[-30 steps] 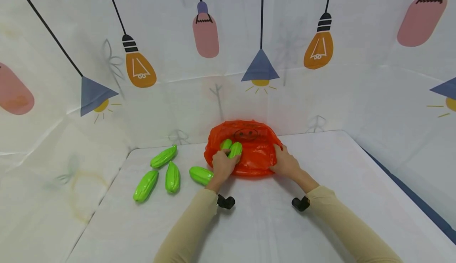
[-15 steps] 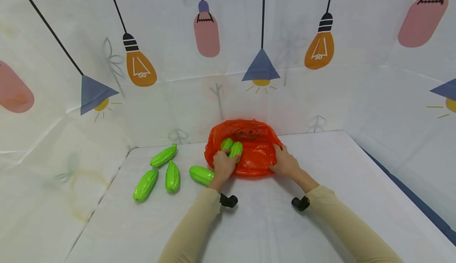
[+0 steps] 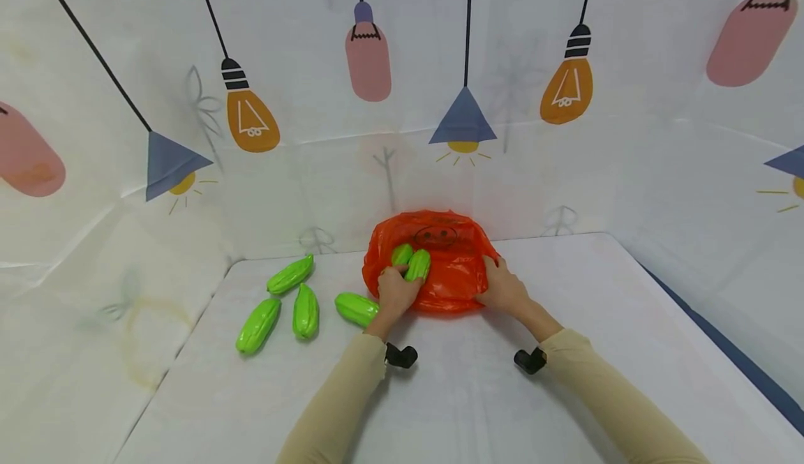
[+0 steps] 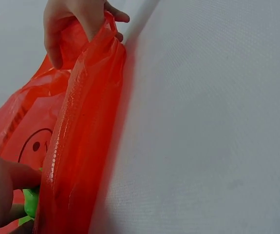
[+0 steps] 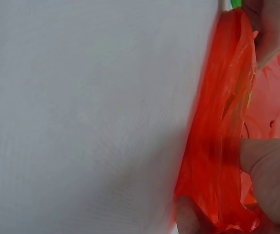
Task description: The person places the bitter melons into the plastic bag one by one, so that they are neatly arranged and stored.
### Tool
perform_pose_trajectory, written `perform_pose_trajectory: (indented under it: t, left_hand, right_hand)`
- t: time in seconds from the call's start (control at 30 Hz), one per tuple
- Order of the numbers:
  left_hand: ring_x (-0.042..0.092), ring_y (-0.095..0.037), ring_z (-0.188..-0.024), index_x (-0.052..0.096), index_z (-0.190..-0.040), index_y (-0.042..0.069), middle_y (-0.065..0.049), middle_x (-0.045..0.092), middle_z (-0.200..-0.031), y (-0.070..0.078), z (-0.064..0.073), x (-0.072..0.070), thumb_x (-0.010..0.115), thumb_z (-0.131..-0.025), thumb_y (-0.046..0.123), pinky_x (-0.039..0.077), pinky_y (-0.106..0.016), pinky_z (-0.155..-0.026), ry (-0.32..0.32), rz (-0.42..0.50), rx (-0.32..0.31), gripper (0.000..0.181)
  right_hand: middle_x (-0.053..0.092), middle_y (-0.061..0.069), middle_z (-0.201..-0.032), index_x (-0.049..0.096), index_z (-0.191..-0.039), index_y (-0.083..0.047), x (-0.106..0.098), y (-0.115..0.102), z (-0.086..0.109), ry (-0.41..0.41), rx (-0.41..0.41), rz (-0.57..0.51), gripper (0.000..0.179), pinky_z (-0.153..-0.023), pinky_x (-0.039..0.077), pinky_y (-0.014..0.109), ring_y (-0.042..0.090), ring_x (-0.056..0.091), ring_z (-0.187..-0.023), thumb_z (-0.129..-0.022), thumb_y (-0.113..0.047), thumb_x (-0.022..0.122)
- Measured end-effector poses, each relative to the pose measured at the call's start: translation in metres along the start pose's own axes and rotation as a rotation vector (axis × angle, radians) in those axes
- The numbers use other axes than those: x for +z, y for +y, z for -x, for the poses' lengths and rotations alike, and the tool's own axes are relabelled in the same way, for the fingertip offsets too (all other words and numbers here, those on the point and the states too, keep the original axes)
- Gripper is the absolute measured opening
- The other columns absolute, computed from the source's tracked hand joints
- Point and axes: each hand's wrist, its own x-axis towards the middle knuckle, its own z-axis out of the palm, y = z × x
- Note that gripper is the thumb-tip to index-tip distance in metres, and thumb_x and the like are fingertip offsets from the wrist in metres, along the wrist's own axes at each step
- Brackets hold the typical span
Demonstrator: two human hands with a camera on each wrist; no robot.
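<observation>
In the head view a red plastic bag (image 3: 455,268) with a printed smiley face lies at the back of the table, its mouth towards me. At the left of that mouth my left hand (image 3: 397,291) holds a glossy, ridged green cucumber-like vegetable (image 3: 419,263), which also shows between its fingers in the left wrist view. Just behind it a second green vegetable (image 3: 402,253) lies inside the bag. My right hand (image 3: 502,288) grips the right side of the bag's rim. In the right wrist view its thumb (image 5: 271,175) is inside the mouth, with a finger outside.
Beside my left wrist lies one green vegetable (image 3: 356,308). Further left are three more: an upright one (image 3: 305,312), a slanted one (image 3: 258,326) and one at the back (image 3: 290,274). A white sheet printed with lamps (image 3: 352,171) hangs behind the white table (image 3: 471,394).
</observation>
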Motion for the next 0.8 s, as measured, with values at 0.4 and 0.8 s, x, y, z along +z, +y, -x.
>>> perform_pose_trajectory:
  t: [0.4, 0.8]
  left_hand:
    - [0.06, -0.027, -0.093, 0.067, -0.119, 0.0, -0.014, 0.066, -0.104, 0.003, 0.0014, 0.0003, 0.08, -0.081, 0.022, 0.052, -0.042, -0.081, 0.003, 0.007, 0.014, 0.046]
    - [0.062, -0.028, -0.096, 0.068, -0.118, 0.0, -0.014, 0.069, -0.106, 0.0066, 0.0042, -0.0074, 0.081, -0.08, 0.022, 0.052, -0.042, -0.083, 0.015, 0.006, 0.054, 0.046]
  right_hand:
    - [0.027, 0.033, -0.144, 0.022, -0.148, 0.005, -0.0028, -0.0038, 0.002, -0.004, 0.017, -0.007, 0.09, -0.085, 0.048, 0.06, 0.046, 0.056, -0.103, -0.082, -0.02, 0.076]
    - [0.027, 0.033, -0.143, 0.025, -0.148, 0.002, -0.0012, -0.0032, 0.0013, 0.024, 0.007, 0.011, 0.085, -0.082, 0.049, 0.06, 0.045, 0.059, -0.096, -0.082, -0.02, 0.074]
